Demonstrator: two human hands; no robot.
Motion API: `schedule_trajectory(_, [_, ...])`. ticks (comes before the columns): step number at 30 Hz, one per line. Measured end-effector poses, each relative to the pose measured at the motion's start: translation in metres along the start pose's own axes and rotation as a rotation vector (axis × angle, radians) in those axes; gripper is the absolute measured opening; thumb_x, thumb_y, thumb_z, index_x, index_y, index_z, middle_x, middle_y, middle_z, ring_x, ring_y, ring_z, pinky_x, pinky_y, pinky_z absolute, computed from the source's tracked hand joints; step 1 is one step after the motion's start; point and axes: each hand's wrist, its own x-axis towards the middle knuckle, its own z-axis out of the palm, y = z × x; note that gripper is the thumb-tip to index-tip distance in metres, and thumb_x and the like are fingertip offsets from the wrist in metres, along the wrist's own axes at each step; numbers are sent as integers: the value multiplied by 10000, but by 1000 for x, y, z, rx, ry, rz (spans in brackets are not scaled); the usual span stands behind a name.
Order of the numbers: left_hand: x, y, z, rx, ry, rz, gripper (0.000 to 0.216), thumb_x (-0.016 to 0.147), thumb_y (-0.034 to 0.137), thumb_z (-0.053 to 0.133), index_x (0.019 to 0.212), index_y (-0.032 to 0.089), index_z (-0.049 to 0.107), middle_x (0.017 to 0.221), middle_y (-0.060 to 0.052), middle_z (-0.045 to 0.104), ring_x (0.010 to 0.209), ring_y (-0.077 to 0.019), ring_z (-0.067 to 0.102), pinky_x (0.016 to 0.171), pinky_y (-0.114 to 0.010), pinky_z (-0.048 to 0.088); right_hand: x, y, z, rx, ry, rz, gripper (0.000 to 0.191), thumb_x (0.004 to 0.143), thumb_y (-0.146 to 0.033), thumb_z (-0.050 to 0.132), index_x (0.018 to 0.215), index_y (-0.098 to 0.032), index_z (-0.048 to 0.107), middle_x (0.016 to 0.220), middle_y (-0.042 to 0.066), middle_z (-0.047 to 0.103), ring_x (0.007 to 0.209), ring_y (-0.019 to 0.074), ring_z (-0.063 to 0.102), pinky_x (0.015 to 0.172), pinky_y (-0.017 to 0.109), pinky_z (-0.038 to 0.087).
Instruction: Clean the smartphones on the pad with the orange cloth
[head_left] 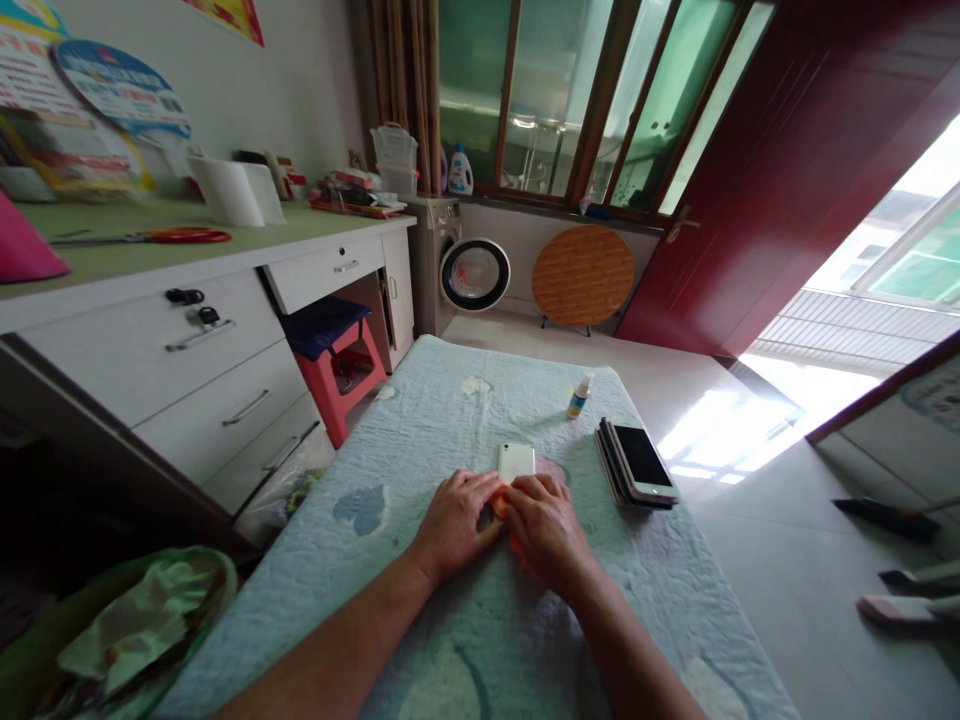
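A white phone (517, 460) lies back side up on the light blue quilted cover, its camera end pointing away from me. My left hand (457, 525) is closed at the phone's lower left, fingers together and thumb below, steadying it. My right hand (546, 530) is bunched around an orange cloth (520, 552) and presses it on the phone's lower part. Both hands hide the phone's near end. Right of them sits a stack of phones (636, 465), the top one with a black screen and white border. A small spray bottle (579, 396) stands upright beyond the stack.
The quilted cover (420, 430) spreads over the work surface. To the left are a white drawer desk (225, 360), a red stool (341, 370) and a green bin (225, 580). Behind are a washing machine with its door open (475, 275) and a round wooden tabletop (583, 275).
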Motion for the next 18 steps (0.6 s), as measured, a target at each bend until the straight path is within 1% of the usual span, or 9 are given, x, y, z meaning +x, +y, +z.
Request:
schedule_trajectory(3, [-1, -1, 0, -9, 1, 1, 524, 838, 502, 596, 1272, 210, 565, 1272, -61, 609, 1111, -270, 512, 956, -403, 406, 1, 5, 5, -58, 37, 46, 195, 942, -264, 467, 915, -264, 660, 1092, 24, 619, 1058, 216, 452, 949, 374, 306])
schedule_trajectory(6, [-1, 0, -1, -36, -2, -1, 560, 823, 504, 617, 1296, 215, 538, 1273, -61, 606, 1108, -269, 517, 961, -400, 400, 1, 9, 9, -105, 88, 94, 170, 912, -269, 494, 974, -262, 652, 1264, 44, 529, 1171, 250, 382, 989, 401, 280])
schedule_trajectory(7, [-1, 0, -2, -47, 0, -2, 570, 819, 506, 623, 1303, 222, 528, 1270, -59, 607, 1104, -269, 519, 958, -398, 401, 1, 9, 9, -114, 89, 111, 159, 896, -274, 516, 985, -264, 646, 1260, 51, 520, 1169, 254, 380, 977, 397, 291])
schedule_trajectory(9, [-1, 1, -3, -66, 3, -4, 590, 813, 521, 626, 1313, 230, 515, 1258, -60, 612, 1090, -272, 527, 948, -398, 403, 0, 10, 8, -132, 55, 132, 167, 858, -276, 563, 1011, -269, 629, 1178, 64, 536, 1104, 249, 414, 908, 370, 334])
schedule_trajectory(11, [0, 1, -3, -77, 4, -4, 596, 815, 535, 618, 1314, 227, 512, 1244, -65, 618, 1077, -275, 532, 937, -401, 407, -1, 9, 6, -155, 3, 128, 246, 811, -258, 613, 1056, -268, 606, 1100, 71, 547, 1019, 243, 443, 825, 345, 355])
schedule_trajectory(13, [0, 1, -3, -80, 10, -2, 591, 818, 539, 612, 1304, 216, 517, 1230, -71, 624, 1068, -276, 532, 931, -405, 409, -2, 7, 2, -170, -37, 96, 300, 773, -237, 647, 1069, -256, 598, 1067, 76, 552, 959, 237, 452, 781, 336, 353])
schedule_trajectory(16, [-1, 1, -2, -69, 16, -9, 567, 825, 529, 612, 1279, 199, 532, 1210, -71, 633, 1062, -275, 525, 923, -403, 415, -4, 2, -5, -138, -61, 45, 148, 827, -221, 589, 968, -234, 632, 977, 66, 565, 892, 211, 459, 767, 327, 347])
schedule_trajectory(17, [-1, 1, -2, -63, 15, -12, 554, 827, 518, 613, 1272, 196, 536, 1205, -69, 635, 1061, -275, 523, 921, -402, 417, -4, 0, -7, -113, -67, 26, 121, 856, -211, 553, 934, -229, 645, 944, 61, 566, 877, 201, 461, 766, 320, 347])
schedule_trajectory(18, [-1, 0, -2, -56, 12, -15, 542, 829, 503, 616, 1268, 196, 537, 1204, -67, 635, 1062, -274, 521, 921, -401, 417, -5, -1, -9, -84, -75, 5, 142, 878, -198, 524, 917, -229, 657, 920, 55, 566, 868, 192, 464, 765, 313, 349])
